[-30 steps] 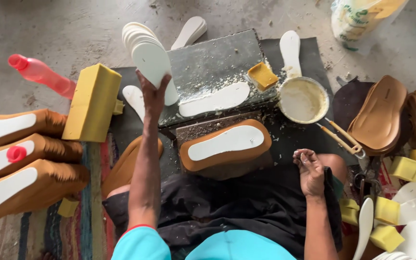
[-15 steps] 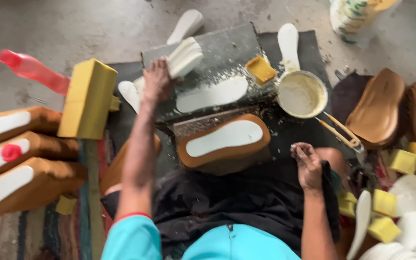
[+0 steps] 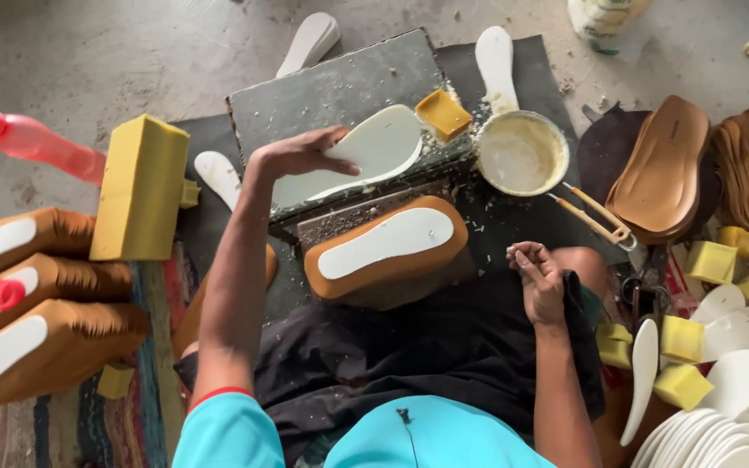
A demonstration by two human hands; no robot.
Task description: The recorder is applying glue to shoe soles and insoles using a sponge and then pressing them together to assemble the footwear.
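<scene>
left hand (image 3: 301,154): at 11 o'clock, fingers loosely spread, resting on the white foam insole (image 3: 366,152) that lies on the grey stone slab (image 3: 340,87)
right hand (image 3: 537,277): 3 o'clock, fingers curled shut, can't tell if it's holding anything
tan leather sole (image 3: 385,247): dead centre, white insole on top

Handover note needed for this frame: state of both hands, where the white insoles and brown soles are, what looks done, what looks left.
Left hand: fingers laid on a white foam insole lying on the grey stone slab; grip open.
Right hand: loosely curled by the lap, apparently empty.
Done: one brown leather sole with a white insole on it sits in front of the slab.
Left, judging by the layout: loose white insoles at right, bowl of pale glue nearby.
</scene>
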